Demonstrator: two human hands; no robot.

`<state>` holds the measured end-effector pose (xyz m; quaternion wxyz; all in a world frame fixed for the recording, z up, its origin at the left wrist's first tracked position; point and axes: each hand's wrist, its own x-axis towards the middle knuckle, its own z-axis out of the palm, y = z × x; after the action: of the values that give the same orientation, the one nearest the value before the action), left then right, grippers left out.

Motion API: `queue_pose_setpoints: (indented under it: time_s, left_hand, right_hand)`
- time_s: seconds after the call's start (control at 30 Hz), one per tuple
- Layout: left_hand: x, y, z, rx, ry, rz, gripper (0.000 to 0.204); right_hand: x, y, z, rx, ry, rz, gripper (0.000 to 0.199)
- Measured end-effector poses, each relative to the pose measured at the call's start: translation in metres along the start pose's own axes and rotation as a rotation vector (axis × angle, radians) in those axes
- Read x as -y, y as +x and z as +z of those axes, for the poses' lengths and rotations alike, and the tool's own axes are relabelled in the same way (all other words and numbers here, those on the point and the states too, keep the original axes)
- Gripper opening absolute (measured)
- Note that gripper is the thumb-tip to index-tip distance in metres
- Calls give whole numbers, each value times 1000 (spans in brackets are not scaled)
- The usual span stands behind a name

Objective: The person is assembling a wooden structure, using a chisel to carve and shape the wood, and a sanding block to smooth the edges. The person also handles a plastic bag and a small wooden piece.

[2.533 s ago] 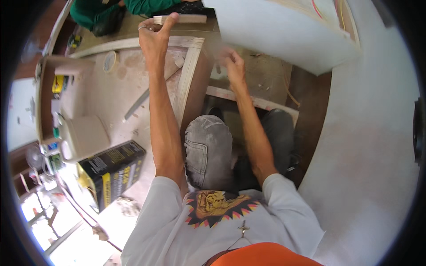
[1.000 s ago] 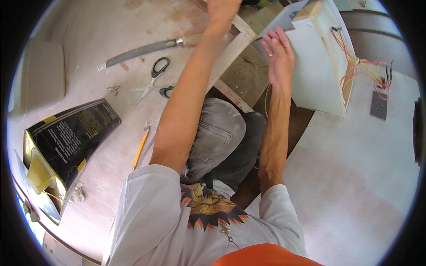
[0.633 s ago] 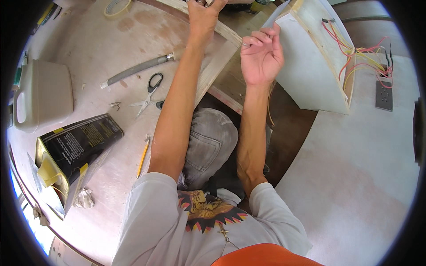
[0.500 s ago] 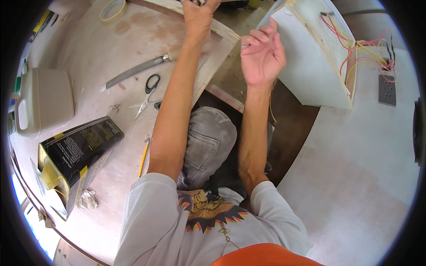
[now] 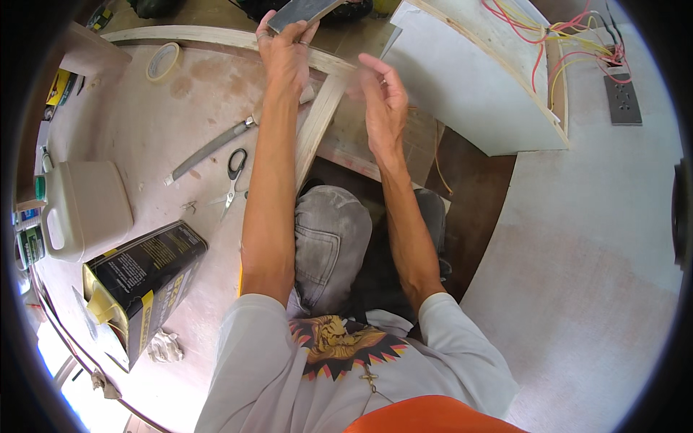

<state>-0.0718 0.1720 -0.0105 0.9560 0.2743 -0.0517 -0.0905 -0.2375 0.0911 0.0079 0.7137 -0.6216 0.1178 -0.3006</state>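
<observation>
Grey flat piece (image 5: 307, 10), possibly sandpaper, pinched in my left hand (image 5: 285, 54) at the frame's top edge, raised higher than a moment ago. Right hand (image 5: 382, 108) loose, fingers spread, empty, just beside. Scissors (image 5: 232, 173) lie untouched.

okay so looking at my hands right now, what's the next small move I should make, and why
Probably bring your right hand up to steady the dark flat sheet. Your left hand alone pinches it by one edge, above the wooden frame, while the right hand hangs open and empty beside it, touching nothing.
</observation>
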Motion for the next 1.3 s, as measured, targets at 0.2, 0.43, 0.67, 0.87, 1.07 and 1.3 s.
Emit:
queue_pose_setpoints:
  time_s: [0.2, 0.43, 0.67, 0.87, 1.07, 1.3]
  left_hand:
    - [1, 0, -1, -25, 13, 30, 70]
    - [0, 3, -5, -22, 0, 16, 70]
    - [7, 11, -15, 30, -31, 4, 72]
    - [3, 18, -17, 23, 17, -12, 73]
    - [2, 19, -18, 70, 29, 7, 71]
    - [6, 9, -8, 46, -7, -9, 72]
  right_hand:
    - [32, 39, 15, -428, -147, -354, 20]
    - [20, 75, 31, -614, -116, -437, 17]
    - [12, 82, 32, -653, -12, -526, 11]
    - [10, 84, 29, -732, -227, -493, 12]
    - [9, 74, 38, -711, -44, -488, 15]
    - [11, 71, 42, -678, 60, -482, 19]
